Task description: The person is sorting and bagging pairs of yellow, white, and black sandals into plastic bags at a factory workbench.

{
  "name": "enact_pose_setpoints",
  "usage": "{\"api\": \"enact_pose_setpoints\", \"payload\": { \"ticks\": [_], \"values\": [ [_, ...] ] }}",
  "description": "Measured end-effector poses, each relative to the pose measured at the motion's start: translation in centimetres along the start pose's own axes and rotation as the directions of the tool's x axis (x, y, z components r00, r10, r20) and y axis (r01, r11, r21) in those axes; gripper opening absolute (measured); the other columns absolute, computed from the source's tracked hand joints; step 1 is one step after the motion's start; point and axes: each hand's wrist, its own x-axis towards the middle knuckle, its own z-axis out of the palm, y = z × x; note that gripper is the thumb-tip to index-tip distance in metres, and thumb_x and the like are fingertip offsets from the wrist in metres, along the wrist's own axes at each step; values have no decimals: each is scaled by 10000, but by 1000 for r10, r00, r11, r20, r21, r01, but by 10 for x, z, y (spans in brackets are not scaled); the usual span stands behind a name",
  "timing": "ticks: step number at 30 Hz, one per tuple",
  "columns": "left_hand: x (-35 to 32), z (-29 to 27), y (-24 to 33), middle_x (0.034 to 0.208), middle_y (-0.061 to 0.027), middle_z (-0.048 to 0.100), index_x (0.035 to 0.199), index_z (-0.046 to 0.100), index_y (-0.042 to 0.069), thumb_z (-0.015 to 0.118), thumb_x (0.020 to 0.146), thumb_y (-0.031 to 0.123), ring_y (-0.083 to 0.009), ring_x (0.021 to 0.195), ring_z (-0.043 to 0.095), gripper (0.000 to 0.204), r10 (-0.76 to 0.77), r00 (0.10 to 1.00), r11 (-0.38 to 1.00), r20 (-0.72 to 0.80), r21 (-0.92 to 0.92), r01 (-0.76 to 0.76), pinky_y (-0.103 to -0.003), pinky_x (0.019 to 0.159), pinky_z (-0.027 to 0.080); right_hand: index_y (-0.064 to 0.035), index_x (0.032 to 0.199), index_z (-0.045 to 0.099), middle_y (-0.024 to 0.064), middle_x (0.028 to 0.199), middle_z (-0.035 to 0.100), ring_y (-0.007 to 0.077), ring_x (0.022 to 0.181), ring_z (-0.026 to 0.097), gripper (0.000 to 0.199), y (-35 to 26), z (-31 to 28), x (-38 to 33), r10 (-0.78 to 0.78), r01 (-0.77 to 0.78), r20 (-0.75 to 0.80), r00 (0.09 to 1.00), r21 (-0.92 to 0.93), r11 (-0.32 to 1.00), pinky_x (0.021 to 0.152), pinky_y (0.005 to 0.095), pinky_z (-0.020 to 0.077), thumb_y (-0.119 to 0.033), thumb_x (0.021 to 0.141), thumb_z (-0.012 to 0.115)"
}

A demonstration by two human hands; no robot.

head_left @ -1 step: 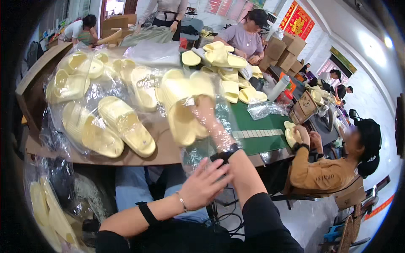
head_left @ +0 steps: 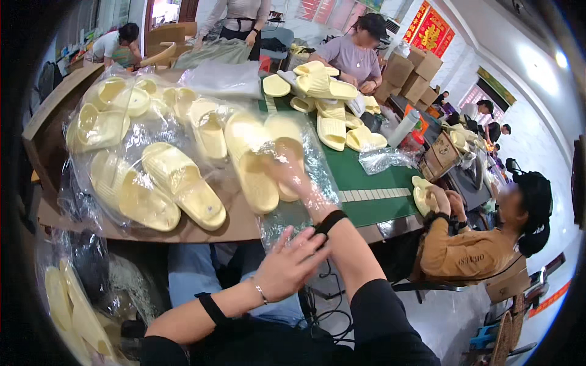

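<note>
A pair of pale yellow slippers (head_left: 249,161) lies under clear plastic on the table before me. My right hand (head_left: 285,169) reaches in among them from the near side, with shiny film over its wrist. It rests on or beside the right slipper, its fingers smeared by motion and partly covered. Below the table's near edge, my left hand (head_left: 294,262) hovers with fingers spread, close to the right forearm and the loose end of the clear bag (head_left: 278,226). Nothing is in it.
Several bagged yellow slippers (head_left: 183,180) cover the table's left side. Loose slippers are heaped (head_left: 326,85) at the back, beyond a green mat (head_left: 372,207). A co-worker in a brown top (head_left: 461,247) handles a slipper at right; another (head_left: 357,58) works across the table.
The bagged pair has tipped down and now lies flatter and more side by side. My right hand has shifted slightly left; my left hand has hardly moved.
</note>
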Motion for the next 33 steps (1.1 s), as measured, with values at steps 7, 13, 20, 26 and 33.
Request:
{"api": "enact_pose_setpoints", "payload": {
  "ticks": [7,13,20,26,33],
  "values": [
    [-42,-20,-91,1272,-111,424,1261,452,109,572,791,172,-316,1217,345,489,-209,978,955,7,217,203,-494,1034,243,12,1166,483,214,1212,440,368,1123,427,395,-58,-30,-62,-225,407,459,860,-349,844,952,418,361,-151,815,564],
    [-69,-15,-130,1207,-123,406,1211,492,174,609,748,96,-346,1126,400,484,-17,994,995,-108,94,27,-474,976,353,-45,754,577,97,740,547,294,713,546,82,-52,-105,-121,-254,451,521,815,-296,842,612,376,453,-122,759,605],
    [-58,-20,-131,953,-123,524,1068,487,47,621,723,76,-317,824,515,371,-75,996,997,-49,-25,74,-413,726,424,-34,630,514,118,640,493,323,608,486,184,30,-145,-124,5,6,15,1000,-608,794,539,411,386,-116,759,617],
    [-49,-25,-134,579,-141,494,631,476,40,614,656,63,-352,549,494,142,-383,896,781,225,-438,444,-405,524,376,-31,572,493,119,552,442,318,587,473,249,48,-137,-111,87,-122,-87,992,-600,791,532,415,375,-133,767,610],
    [-68,-23,-143,809,-208,556,834,567,29,575,707,86,-351,714,543,139,-266,912,822,311,-422,383,-427,630,422,-45,619,452,118,630,442,315,630,450,200,49,-134,-106,221,-182,-17,975,-628,757,572,397,347,-68,721,623]
  ]
}}
